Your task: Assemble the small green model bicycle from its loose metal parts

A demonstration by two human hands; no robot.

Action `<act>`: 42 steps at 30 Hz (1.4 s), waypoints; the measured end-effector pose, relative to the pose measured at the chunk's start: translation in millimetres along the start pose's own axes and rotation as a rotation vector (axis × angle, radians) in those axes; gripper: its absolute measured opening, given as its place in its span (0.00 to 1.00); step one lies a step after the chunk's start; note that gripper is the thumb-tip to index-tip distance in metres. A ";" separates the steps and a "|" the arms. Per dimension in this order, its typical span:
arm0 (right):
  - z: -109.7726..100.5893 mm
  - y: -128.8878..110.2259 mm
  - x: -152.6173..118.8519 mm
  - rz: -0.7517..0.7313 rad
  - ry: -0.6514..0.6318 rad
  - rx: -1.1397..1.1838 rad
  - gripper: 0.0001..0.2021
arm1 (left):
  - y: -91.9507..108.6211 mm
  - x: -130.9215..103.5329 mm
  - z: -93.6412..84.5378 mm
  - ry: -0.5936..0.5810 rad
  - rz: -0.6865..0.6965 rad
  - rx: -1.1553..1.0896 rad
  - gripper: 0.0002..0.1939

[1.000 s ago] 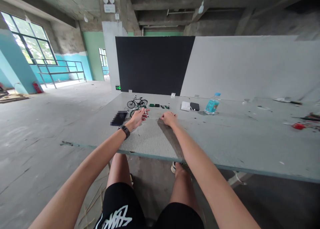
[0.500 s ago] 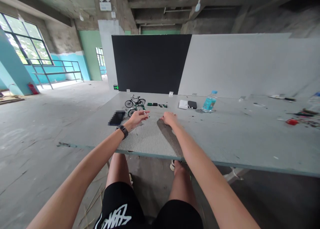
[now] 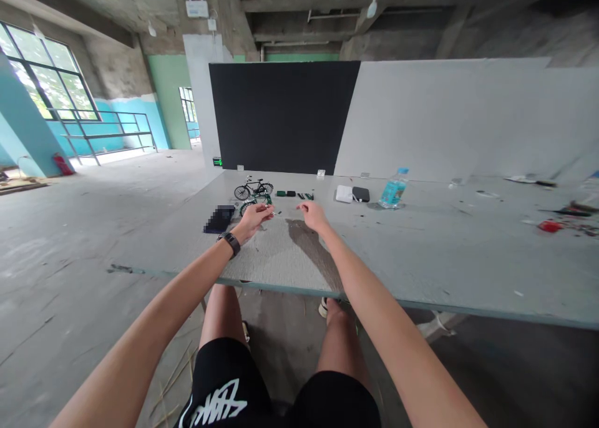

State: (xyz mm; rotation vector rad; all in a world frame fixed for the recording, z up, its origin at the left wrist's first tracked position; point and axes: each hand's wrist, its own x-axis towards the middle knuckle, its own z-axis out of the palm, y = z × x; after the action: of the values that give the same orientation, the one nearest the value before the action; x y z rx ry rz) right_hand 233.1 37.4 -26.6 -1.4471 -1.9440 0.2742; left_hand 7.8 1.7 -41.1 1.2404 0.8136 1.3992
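Note:
My left hand (image 3: 254, 220), with a dark watch on its wrist, is just in front of a small green model bicycle (image 3: 248, 204). Its fingers are pinched together, and anything between them is too small to name. Behind stands a black model bicycle (image 3: 253, 189). My right hand (image 3: 312, 216) hovers over the table to the right, fingertips pressed together on something I cannot make out. Beyond the hands lie a green block (image 3: 281, 193), a black block (image 3: 291, 194) and small dark green pieces (image 3: 306, 196). A tiny dark bit (image 3: 279, 213) lies between the hands.
A dark tablet-like item (image 3: 219, 219) lies left of my left hand. To the right on the table (image 3: 397, 253) are a white case (image 3: 344, 194), a black case (image 3: 360, 194), a blue-labelled bottle (image 3: 394, 189) and a red item (image 3: 550, 226). A black panel (image 3: 285, 116) stands behind.
My left hand has drawn its fingers together and moved slightly left. My right hand has lifted a little and moved slightly left, its fingertips now pointing left.

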 end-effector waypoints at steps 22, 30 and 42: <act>10.0 -45.2 -21.1 -0.083 -0.144 0.886 0.17 | 5.6 -5.6 4.2 0.008 -0.080 0.055 0.15; 12.6 -45.4 -22.9 -0.069 -0.166 0.874 0.16 | 6.4 -7.3 2.5 0.013 -0.127 0.147 0.17; 13.3 -47.7 -24.2 -0.049 -0.150 0.856 0.20 | -1.5 1.2 -4.0 -0.105 -0.098 -0.059 0.19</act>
State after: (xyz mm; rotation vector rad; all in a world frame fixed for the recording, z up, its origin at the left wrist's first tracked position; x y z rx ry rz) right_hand 191.9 1.4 -20.2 -0.8181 -1.6338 1.0642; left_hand 4.4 3.8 -43.2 1.2026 0.7459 1.2605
